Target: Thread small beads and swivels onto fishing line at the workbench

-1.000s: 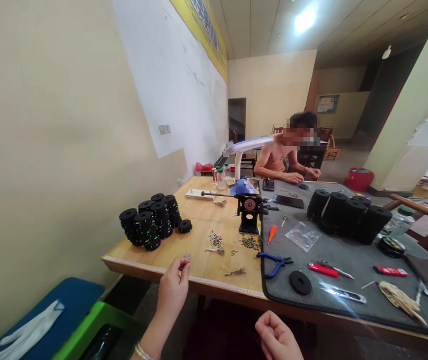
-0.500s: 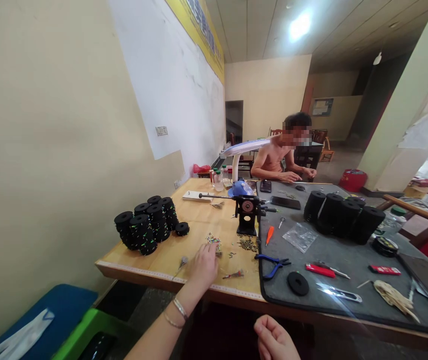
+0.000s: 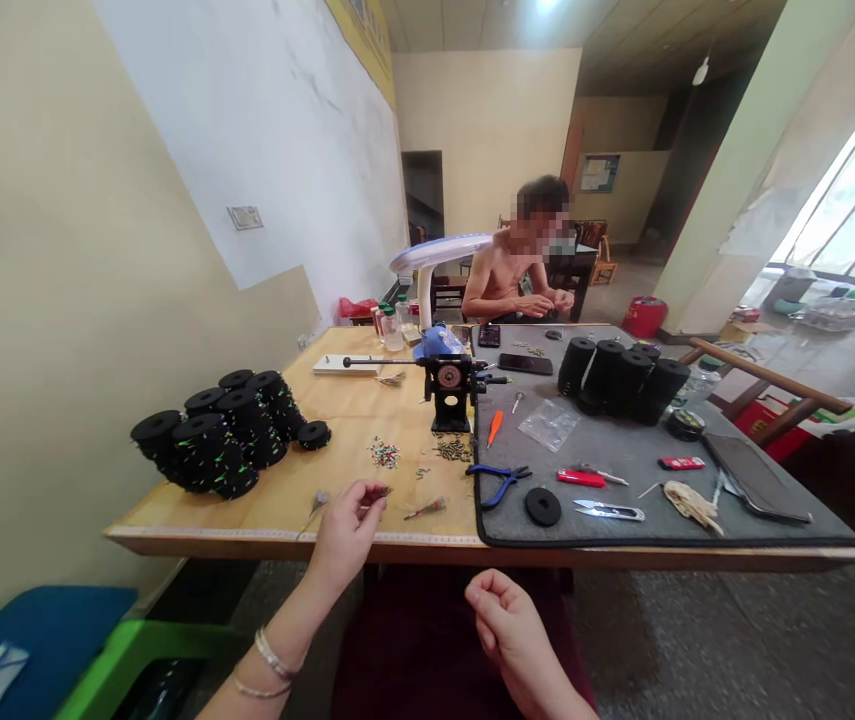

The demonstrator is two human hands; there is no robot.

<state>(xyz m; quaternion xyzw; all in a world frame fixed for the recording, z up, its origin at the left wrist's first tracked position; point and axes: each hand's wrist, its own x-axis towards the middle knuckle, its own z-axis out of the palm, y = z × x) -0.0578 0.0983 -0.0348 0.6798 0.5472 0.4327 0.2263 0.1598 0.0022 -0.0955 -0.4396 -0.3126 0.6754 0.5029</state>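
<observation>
My left hand [image 3: 348,525] is over the front of the wooden table, thumb and fingers pinched on a small dark thing too tiny to name. Just beyond it lies a pile of small coloured beads [image 3: 384,453]. To the right of that sits a heap of small brass-coloured metal pieces [image 3: 453,450]. Small bundles with thin stems flank the hand: a greyish one [image 3: 318,500] on its left and a reddish one [image 3: 427,508] on its right. My right hand [image 3: 506,615] is closed in a pinch below the table edge; what its fingertips hold, if anything, does not show.
Stacked black foam spools [image 3: 202,440] stand at left, more [image 3: 622,375] at right. A black winding device [image 3: 449,390] and a lamp [image 3: 427,290] stand mid-table. Blue pliers [image 3: 502,485], snips [image 3: 608,510] and an orange tool [image 3: 495,428] lie on the grey mat. A person [image 3: 521,260] sits opposite.
My left hand has drawn back from the bead pile toward the table edge, with a small thing in its fingertips. My right hand has risen slightly, still pinched. The camera view has turned right and down.
</observation>
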